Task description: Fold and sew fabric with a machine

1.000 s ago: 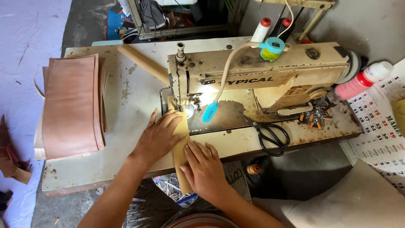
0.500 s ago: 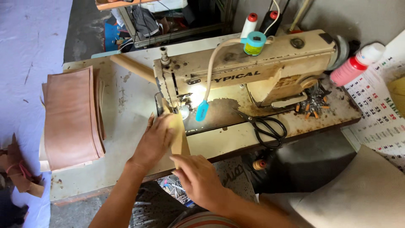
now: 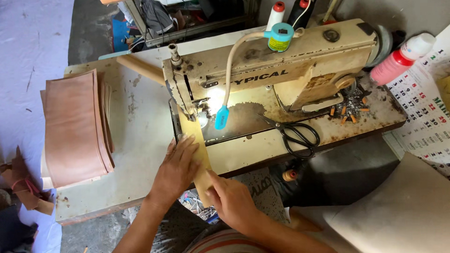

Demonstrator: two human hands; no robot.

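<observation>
A: What is changed since half a second ago?

B: The right hand (image 3: 232, 199) is moved back along the tan strip (image 3: 199, 159) and is now closed on its near end, at the bench (image 3: 136, 136) edge. The left hand (image 3: 176, 168) is kept open and flat, pressing the strip just before the needle. By this, the strip is judged to be fed forward under the sewing machine (image 3: 272, 70).

A: And what is found around?

B: A stack of brown leather pieces (image 3: 75, 126) is laid well apart at the left. The black scissors (image 3: 297, 136) are near at the right, but nothing is placed in the way.
</observation>
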